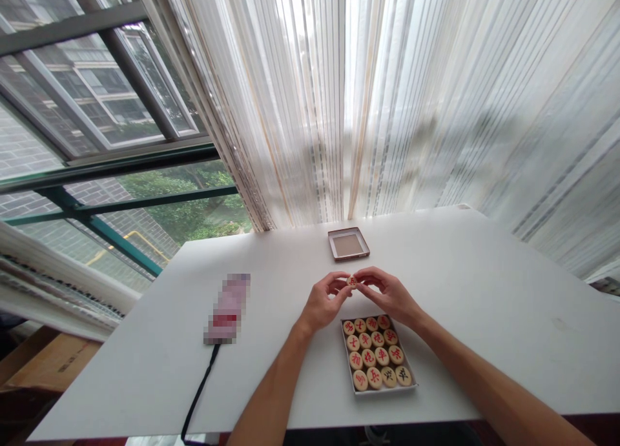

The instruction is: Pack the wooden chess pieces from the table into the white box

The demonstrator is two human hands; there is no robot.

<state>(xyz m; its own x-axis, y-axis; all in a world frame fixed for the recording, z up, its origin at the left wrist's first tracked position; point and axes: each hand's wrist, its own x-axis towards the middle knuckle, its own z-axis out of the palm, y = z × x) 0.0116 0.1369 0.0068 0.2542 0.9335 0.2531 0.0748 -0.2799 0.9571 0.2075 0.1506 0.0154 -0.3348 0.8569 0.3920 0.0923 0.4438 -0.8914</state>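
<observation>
Between the fingertips of both hands a round wooden chess piece [352, 281] with a red character is held up, its face toward the camera. My left hand [327, 299] pinches it from the left, and my right hand [386, 293] grips its right side. Just below the hands, a shallow box [382, 392] on the table holds several round pieces in rows. Most of them carry red characters; two in the front row at the right have black ones. Beyond the hands lies the box lid [349, 244], its hollow side up.
The white table [271, 381] extends to both sides. On its left part lies a pixelated pinkish object [227, 310] with a black strap [197, 394] running to the front edge. Curtains [300, 110] hang behind the table, beside a window; a cardboard box [58, 363] stands at lower left.
</observation>
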